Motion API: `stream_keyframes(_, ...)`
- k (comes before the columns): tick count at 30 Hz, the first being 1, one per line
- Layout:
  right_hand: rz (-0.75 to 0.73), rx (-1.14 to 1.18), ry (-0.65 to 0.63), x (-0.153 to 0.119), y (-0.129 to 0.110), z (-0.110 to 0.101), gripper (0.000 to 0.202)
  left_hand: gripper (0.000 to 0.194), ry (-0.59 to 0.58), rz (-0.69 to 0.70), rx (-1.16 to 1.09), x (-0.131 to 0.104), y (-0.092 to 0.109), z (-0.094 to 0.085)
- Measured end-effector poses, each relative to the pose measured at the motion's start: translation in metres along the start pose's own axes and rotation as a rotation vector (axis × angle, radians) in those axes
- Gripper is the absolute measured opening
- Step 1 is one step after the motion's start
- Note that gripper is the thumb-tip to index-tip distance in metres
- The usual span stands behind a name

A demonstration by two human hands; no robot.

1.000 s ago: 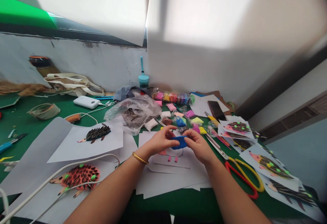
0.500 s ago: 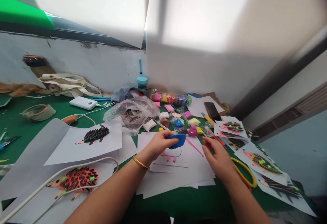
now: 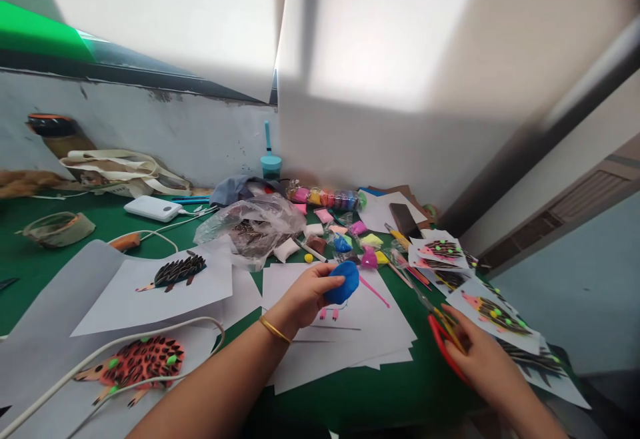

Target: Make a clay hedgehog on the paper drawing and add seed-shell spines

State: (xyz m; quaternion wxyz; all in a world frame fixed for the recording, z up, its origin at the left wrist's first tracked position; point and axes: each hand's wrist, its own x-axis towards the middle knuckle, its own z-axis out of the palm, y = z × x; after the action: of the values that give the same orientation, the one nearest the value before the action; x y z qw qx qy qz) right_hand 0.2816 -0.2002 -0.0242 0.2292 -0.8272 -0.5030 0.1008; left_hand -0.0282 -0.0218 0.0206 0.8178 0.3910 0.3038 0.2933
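My left hand (image 3: 306,297) pinches a flat blue clay piece (image 3: 344,283) above stacked white paper (image 3: 345,352). Small pink feet and part of a drawn outline show on the top sheet, partly hidden by the blue piece. A thin pink strip (image 3: 374,291) lies on the sheet's right part. At the right, my right hand (image 3: 467,345) has its fingers on the red and yellow handles of scissors (image 3: 449,337), whose blades point up and left over the green table.
Clay packets (image 3: 343,243) and a plastic bag (image 3: 250,229) lie behind the paper. Hedgehog pictures (image 3: 180,272) are at left, with a white cable (image 3: 125,335) across one; more pictures (image 3: 500,312) lie at right. A phone (image 3: 405,220) rests at back right.
My right hand has moved right and down from beside the paper and taken hold of the scissors. The blue piece has turned to show more of its face. The view has shifted slightly.
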Motion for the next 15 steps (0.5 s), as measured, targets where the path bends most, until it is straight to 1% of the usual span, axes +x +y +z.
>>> stream_keyframes(2, 0.070, 0.446, -0.134, -0.010, -0.018, -0.006, 0.074, 0.047, 0.005, -0.014, -0.019, -0.001, 0.000, 0.001)
stream_keyframes(3, 0.105, 0.609, -0.194, -0.016, -0.028, -0.006, 0.080, 0.047, 0.005, -0.020, -0.027, -0.001, 0.000, 0.002)
stream_keyframes(4, 0.133, 0.731, -0.259, -0.022, -0.039, -0.004, 0.083, 0.047, 0.003, -0.024, -0.035, -0.002, 0.000, 0.003)
stream_keyframes(6, 0.144, 0.922, -0.376, -0.033, -0.061, 0.005, 0.084, 0.044, -0.013, -0.026, -0.058, -0.003, -0.001, 0.005)
stream_keyframes(7, 0.143, 0.984, -0.412, -0.037, -0.072, 0.012, 0.083, 0.043, -0.022, -0.020, -0.073, -0.004, -0.001, 0.006)
stream_keyframes(9, 0.069, 1.078, -0.481, -0.044, -0.091, 0.026, 0.079, 0.040, -0.041, -0.004, -0.107, -0.006, -0.001, 0.008)
stream_keyframes(10, 0.017, 1.122, -0.495, -0.046, -0.099, 0.031, 0.076, 0.039, -0.052, 0.005, -0.123, -0.007, 0.000, 0.008)
stream_keyframes(12, -0.039, 1.193, -0.488, -0.047, -0.112, 0.038, 0.069, 0.037, -0.068, 0.028, -0.158, -0.010, 0.001, 0.009)
stream_keyframes(15, 0.006, 1.270, -0.502, -0.047, -0.124, 0.040, 0.058, 0.036, -0.079, 0.054, -0.199, -0.012, 0.003, 0.011)
